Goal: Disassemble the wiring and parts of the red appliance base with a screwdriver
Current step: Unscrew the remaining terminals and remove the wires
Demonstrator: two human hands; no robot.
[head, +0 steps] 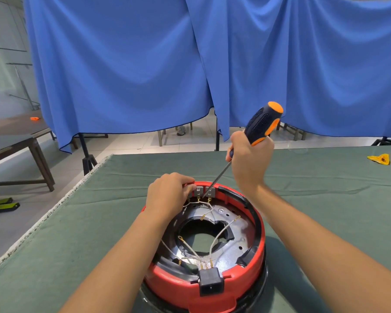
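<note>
- Red appliance base (pixel 246 281) sits on the green-covered tabletop (pixel 325 199), at its near edge about midway along, open side up; metal plate, white wires (pixel 219 236) and a black socket block (pixel 210 282) on its near rim all exposed.
- Grey terminal clips (pixel 204 192) sit at the base's far rim with brass wire ends just below them; screwdriver (pixel 261 127) tip lands between or on these clips, exact contact too small to tell.
- Right hand (pixel 250 163) clenched round the lower handle, shaft angled down toward the far rim; grip is low, so the top of the handle sticks out free.
- Left hand (pixel 167 195) curled over the far rim, fingers (pixel 190 188) grasping the edge right beside the clips, bracing the base.
- Risk: tip slips off the clip or screw head under push and jabs the left fingers, which are just beside it.
- Risk: steep sideways angle likely cams the tip out, stripping the head or bending a clip.
- Risk: prying here could tear a thin wire off its brass end rather than free it cleanly.
- Risk: base rests on a black ring on soft cloth; hard push at the far rim may rock or slide it if the left hand eases.
- Yellow scrap (pixel 379 159) lies near the tabletop's far right corner, well apart, no issue.
</note>
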